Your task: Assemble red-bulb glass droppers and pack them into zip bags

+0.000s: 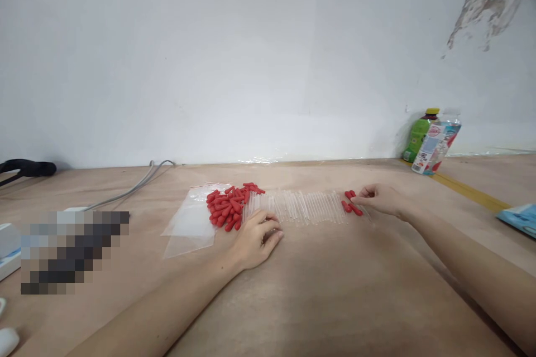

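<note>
My left hand (258,239) rests on the table with its fingers loosely bent and apart, beside the left end of a row of clear thin dropper tubes (297,207). Just left of it lies a pile of red rubber dropper bulbs (226,207), partly on clear plastic bags (190,217). My right hand (374,199) is pinched at the right end of the row, over a small group of red dropper bulbs (347,206). A thin clear tube (368,215) shows faintly below its fingers; its grip end is hidden.
Two bottles, one green (416,136) and one with a white label (435,148), stand by the wall at right. A yellow strip (469,191) and a blue packet (519,220) lie nearer. At left are a grey cable (125,192), a black object (29,168) and a blurred-out item.
</note>
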{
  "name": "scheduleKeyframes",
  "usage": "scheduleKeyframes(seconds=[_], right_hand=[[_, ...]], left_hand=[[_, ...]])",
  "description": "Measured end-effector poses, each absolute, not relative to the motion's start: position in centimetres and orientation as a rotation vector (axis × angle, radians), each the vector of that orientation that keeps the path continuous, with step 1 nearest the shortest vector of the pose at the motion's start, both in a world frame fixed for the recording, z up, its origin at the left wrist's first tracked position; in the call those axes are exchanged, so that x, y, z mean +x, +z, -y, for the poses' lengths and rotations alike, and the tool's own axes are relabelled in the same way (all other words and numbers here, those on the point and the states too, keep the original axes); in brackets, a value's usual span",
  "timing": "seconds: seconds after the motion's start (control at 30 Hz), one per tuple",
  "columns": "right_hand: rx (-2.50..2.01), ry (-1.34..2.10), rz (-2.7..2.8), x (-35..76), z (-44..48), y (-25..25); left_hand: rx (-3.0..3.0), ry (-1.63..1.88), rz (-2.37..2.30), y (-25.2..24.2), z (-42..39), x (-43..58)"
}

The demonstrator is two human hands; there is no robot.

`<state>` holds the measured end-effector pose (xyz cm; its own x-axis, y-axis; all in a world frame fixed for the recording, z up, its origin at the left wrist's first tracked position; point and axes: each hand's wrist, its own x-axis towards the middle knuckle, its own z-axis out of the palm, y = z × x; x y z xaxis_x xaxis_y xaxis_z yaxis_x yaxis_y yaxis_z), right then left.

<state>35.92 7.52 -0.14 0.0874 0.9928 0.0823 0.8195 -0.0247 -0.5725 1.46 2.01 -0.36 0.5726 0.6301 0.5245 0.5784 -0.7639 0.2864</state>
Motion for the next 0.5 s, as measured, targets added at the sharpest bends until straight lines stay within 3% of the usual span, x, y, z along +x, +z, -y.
scheduleKeyframes(seconds=[0.27, 0.5], right_hand=[[-2.121, 0.457, 1.891, 33.8, -6.5, 1.7], [-2.187, 0.450, 1.833, 33.6, -6.6, 1.7]], left_hand=[[2.715, 1.076, -1.479, 0.2, -3.4, 2.0], [2.622, 0.868, -1.848, 1.0, -8.0, 4.3]])
